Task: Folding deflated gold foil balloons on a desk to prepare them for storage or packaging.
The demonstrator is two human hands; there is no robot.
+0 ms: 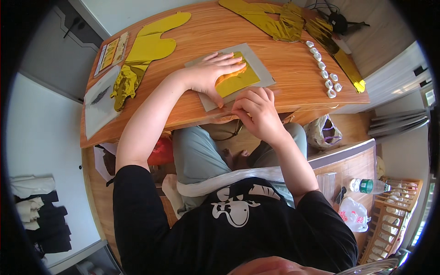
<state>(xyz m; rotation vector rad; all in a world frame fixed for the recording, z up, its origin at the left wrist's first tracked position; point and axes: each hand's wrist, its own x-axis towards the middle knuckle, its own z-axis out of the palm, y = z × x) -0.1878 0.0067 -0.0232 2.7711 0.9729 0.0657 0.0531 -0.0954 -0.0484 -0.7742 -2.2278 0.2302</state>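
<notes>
Two bare hands work at one wooden table point(201, 32), where one gold square point(247, 82) lies on one grey board point(252, 60) close to the near edge. The left hand point(208, 75) is open, its fingers spread flat over the square's left part, with the thumb pointing down toward the board's near edge. The right hand point(258, 112) is just off the board's near right corner, fingers curled in and thumb drawn up to them — whether something thin and clear is pinched there, I cannot tell. To the left lie one large gold foil shape point(142, 48), smooth at its far end and crumpled at its near end, one flat packet point(111, 54) with yellow on its front, and one clear plastic sheet point(98, 112). At the back right is more gold foil point(279, 25); it overlaps so much that its pieces cannot be counted for certain. Small white rolls point(321, 65) stand on the right side, nine in all — seven in a slanting line and two beside it. Behind the person's right arm, a second surface bears one clear bottle point(366, 185) with a green label and one white plastic bag point(354, 214)
</notes>
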